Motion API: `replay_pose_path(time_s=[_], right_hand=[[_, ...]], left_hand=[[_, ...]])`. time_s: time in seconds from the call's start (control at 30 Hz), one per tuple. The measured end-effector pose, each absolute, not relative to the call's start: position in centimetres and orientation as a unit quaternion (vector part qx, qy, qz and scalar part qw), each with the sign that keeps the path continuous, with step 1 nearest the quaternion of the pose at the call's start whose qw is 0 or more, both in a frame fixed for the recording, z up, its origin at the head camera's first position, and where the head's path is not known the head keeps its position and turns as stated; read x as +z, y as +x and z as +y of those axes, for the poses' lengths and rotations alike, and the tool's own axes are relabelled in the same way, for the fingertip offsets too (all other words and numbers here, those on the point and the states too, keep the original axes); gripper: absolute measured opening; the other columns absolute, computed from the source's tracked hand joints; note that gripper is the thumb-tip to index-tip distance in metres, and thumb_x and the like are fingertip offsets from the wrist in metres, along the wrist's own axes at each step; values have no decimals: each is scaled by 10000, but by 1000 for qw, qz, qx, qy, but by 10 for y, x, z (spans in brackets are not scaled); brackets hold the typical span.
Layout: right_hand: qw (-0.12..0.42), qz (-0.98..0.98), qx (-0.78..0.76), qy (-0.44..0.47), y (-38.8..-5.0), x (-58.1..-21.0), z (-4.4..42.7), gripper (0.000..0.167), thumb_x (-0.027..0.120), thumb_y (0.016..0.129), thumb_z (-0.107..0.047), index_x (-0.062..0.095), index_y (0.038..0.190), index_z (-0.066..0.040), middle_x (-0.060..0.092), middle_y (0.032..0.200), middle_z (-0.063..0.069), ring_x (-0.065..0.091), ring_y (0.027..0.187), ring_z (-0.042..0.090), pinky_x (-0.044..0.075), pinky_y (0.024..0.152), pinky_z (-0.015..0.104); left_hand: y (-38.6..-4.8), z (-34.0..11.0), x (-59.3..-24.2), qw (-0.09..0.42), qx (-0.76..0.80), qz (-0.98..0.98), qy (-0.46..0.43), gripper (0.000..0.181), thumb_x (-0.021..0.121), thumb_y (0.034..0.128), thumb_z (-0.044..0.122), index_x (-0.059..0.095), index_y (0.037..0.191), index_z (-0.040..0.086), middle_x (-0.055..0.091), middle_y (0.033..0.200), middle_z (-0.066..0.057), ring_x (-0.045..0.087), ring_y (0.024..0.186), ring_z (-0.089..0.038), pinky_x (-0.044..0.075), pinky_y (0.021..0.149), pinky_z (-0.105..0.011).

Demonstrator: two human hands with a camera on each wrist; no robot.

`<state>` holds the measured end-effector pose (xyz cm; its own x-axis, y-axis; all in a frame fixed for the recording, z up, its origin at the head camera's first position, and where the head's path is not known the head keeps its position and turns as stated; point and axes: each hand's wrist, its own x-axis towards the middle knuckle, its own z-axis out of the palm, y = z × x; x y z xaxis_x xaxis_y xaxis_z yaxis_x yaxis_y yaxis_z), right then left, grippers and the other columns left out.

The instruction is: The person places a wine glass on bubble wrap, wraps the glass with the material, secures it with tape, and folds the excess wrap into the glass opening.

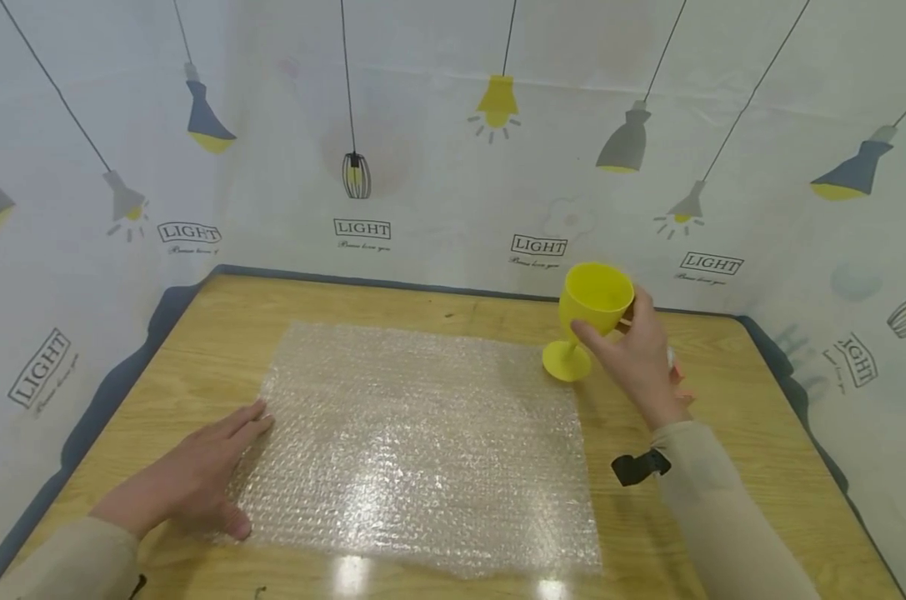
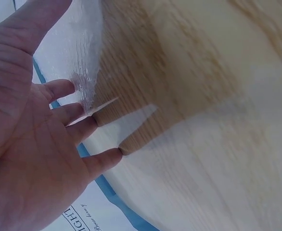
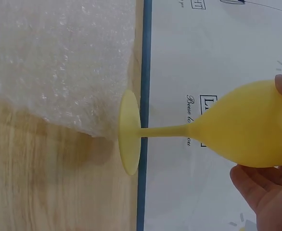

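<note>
A yellow goblet [image 1: 589, 304] is held upright by my right hand [image 1: 636, 354], whose thumb and fingers grip its bowl. In the right wrist view the goblet's [image 3: 249, 127] thin stem and round foot show, and the foot is near a corner of the bubble wrap. This sheet of bubble wrap [image 1: 422, 442] lies flat on the wooden table. My left hand [image 1: 205, 467] rests at the sheet's left edge with its fingers spread and extended. In the left wrist view the left hand's [image 2: 40, 139] fingertips touch the table beside the wrap.
The wooden table [image 1: 730, 433] has a dark blue border, with patterned white sheeting [image 1: 437, 108] rising at the back and both sides. Just behind my right wrist sits a small red and white item [image 1: 678, 379], mostly hidden. A black strap [image 1: 640, 467] hangs at the right wrist.
</note>
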<state>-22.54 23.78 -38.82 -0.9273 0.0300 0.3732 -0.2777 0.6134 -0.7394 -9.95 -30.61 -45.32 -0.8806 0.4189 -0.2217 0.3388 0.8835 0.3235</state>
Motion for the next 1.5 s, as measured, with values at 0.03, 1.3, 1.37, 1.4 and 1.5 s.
replay_pose_path(time_s=[0.03,1.3,1.37,1.4,1.5], right_hand=[[177,-881,432,71,-225,-390,238,854,822,898,-277,331,1543,-6,528,1421,202,549,1234,355,502,1072,572],[169,-888,421,77,-225,-406,229,823,837,885,-257,368,1500,24,545,1376,231,560,1260,406,486,1073,611],[170,-889,419,78,-224,-406,229,817,837,885,-249,370,1496,28,545,1374,233,559,1260,408,486,1071,612],[170,-889,418,79,-224,-407,228,816,836,886,-249,371,1496,27,544,1375,233,560,1261,408,488,1070,612],[170,-890,416,79,-223,-407,227,813,836,885,-244,372,1497,23,544,1372,231,563,1254,403,494,1067,604]], left_hand=[[-100,-306,-453,143,139,960,197,1482,811,419,783,321,1568,-13,195,1655,-304,329,1419,-590,340,1086,-759],[-111,-275,-451,135,104,965,199,1447,840,452,755,343,1558,-34,214,1650,-318,246,1472,-563,146,1125,-821],[-112,-274,-451,136,108,964,200,1442,846,459,748,344,1556,-41,213,1648,-323,242,1479,-556,153,1135,-810],[-112,-274,-451,136,108,964,202,1440,847,462,747,344,1555,-45,214,1646,-327,243,1480,-553,163,1137,-805],[-113,-273,-451,139,108,963,206,1439,845,473,745,336,1555,-55,206,1643,-337,249,1481,-550,186,1141,-795]])
